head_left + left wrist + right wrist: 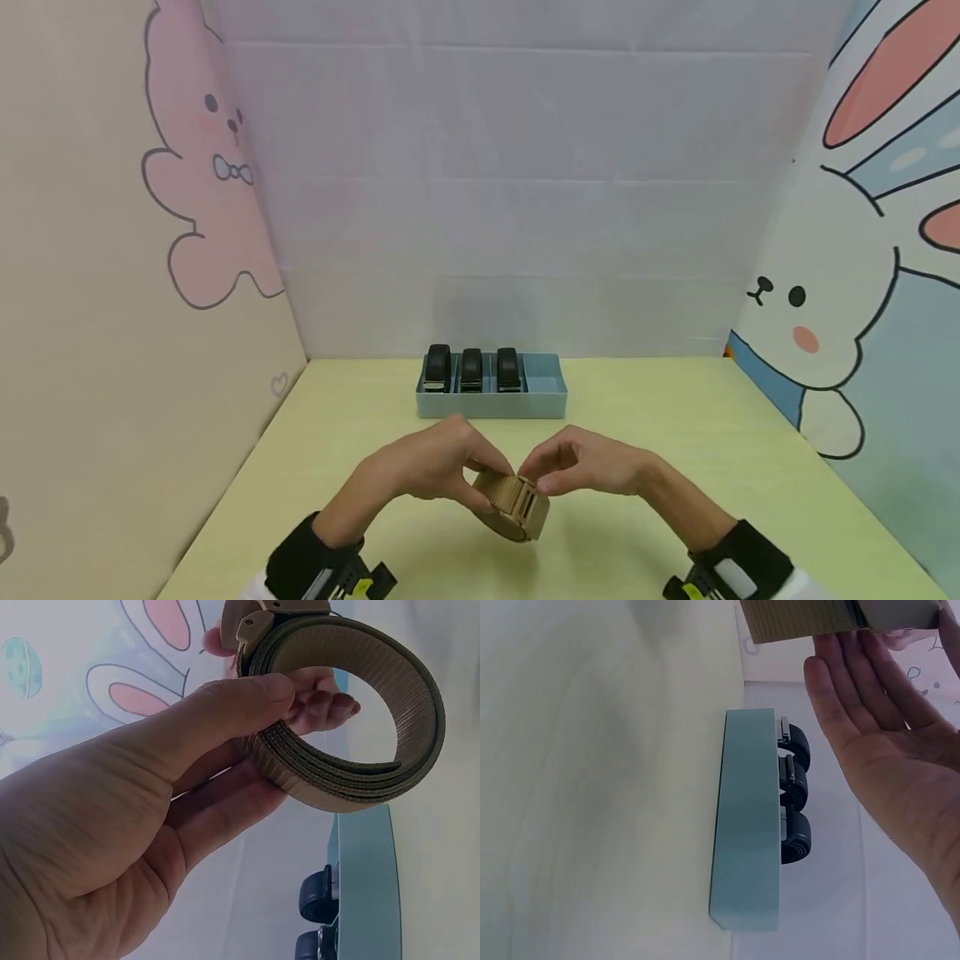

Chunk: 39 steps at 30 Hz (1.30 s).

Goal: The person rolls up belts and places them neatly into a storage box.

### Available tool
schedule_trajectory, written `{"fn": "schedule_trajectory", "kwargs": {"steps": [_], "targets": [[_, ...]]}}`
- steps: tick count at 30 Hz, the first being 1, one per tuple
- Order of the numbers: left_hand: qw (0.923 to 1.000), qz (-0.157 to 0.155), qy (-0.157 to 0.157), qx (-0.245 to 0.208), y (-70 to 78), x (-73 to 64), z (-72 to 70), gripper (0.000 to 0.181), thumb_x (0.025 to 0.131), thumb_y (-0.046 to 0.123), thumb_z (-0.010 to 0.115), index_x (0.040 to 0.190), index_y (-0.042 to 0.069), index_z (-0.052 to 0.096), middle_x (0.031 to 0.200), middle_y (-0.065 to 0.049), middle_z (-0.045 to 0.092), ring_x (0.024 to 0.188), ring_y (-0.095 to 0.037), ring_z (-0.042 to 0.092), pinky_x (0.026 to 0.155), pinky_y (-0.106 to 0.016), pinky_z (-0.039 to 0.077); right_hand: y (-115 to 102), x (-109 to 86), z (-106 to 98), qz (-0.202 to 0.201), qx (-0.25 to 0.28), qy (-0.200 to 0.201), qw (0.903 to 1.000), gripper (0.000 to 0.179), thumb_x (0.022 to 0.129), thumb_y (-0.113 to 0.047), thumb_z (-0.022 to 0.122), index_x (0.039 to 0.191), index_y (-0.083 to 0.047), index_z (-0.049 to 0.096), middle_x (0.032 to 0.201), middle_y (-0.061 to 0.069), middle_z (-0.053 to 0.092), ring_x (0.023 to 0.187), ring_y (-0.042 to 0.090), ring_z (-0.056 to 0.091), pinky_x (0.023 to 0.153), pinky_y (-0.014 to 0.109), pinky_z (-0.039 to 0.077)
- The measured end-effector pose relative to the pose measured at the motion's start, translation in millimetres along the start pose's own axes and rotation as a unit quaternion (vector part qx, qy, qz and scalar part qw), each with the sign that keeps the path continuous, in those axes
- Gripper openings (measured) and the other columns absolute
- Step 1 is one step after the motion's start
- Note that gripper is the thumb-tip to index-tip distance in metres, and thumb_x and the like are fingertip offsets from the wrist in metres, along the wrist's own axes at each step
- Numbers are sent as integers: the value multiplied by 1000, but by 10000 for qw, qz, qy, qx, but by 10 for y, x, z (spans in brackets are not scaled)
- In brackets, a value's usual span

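A tan webbing belt (pixel 504 493) rolled into a coil is held up over the table, in front of the tray. My left hand (pixel 431 467) pinches the roll from the left; in the left wrist view its thumb (pixel 247 701) presses on the coil's edge, with fingers beneath the outer layer. The belt's tan buckle (pixel 296 606) lies at the coil's end, toward my right hand (pixel 596 462). There my right thumb and fingers grip the buckle end. In the right wrist view the other right fingers (pixel 862 686) extend just under the belt.
At the back of the pale yellow table (pixel 360 392) stands a light blue divided tray (pixel 491 407). Black rolled belts fill three of its compartments, left (pixel 437 367), middle (pixel 471 368) and right (pixel 507 367); the far-right compartment (pixel 543 372) shows bare. Printed wall sheets border both sides and the back.
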<state>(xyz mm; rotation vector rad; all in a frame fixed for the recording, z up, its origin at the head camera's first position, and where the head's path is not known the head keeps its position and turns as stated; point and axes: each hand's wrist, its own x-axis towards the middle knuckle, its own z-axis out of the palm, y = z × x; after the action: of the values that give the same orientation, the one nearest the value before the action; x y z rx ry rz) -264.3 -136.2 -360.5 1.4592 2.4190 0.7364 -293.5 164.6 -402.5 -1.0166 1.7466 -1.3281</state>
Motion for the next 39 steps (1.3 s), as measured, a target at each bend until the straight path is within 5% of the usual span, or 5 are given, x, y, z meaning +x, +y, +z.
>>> {"fn": "schedule_trajectory", "kwargs": {"steps": [15, 22, 29, 34, 39], "targets": [[9988, -103, -459, 165, 8, 176, -60, 43, 93, 8, 94, 133, 20, 85, 125, 11, 86, 111, 7, 75, 98, -18, 61, 161, 60, 96, -399, 658, -110, 9970, 36, 106, -7, 76, 128, 20, 67, 114, -5, 82, 101, 6, 77, 92, 25, 64], [9966, -375, 600, 416, -225, 294, -44, 46, 95, 17, 93, 139, 12, 80, 134, -4, 84, 122, -18, 80, 105, -29, 63, 202, -46, 12, -436, 131, 1257, 9910, 32, 109, -8, 74, 130, 15, 72, 111, -5, 83, 99, 9, 78, 89, 26, 64], [9645, -1074, 2291, -755, -454, 494, 88, 32, 111, 19, 73, 140, 6, 78, 124, -16, 85, 111, -31, 84, 94, -34, 68, 192, -163, -188, -282, -442, 3099, 9493, 36, 108, -16, 78, 132, 10, 74, 112, -9, 82, 102, 7, 78, 93, 27, 64], [9414, -1317, 2092, -2296, -529, 673, 136, 40, 118, 35, 63, 145, 9, 76, 132, -14, 81, 121, -32, 81, 102, -38, 67, 228, -104, -345, -415, -575, 3687, 9268, 32, 107, -14, 79, 131, 7, 75, 113, -9, 83, 103, 8, 79, 95, 26, 63], [9347, -1457, 2046, -2513, -571, 858, 135, 42, 113, 33, 72, 148, 9, 73, 139, -12, 79, 127, -28, 77, 108, -47, 64, 256, -88, -466, -550, -715, 3604, 9284, 31, 108, -12, 77, 132, 7, 75, 115, -5, 82, 101, 8, 79, 93, 25, 63]]}}
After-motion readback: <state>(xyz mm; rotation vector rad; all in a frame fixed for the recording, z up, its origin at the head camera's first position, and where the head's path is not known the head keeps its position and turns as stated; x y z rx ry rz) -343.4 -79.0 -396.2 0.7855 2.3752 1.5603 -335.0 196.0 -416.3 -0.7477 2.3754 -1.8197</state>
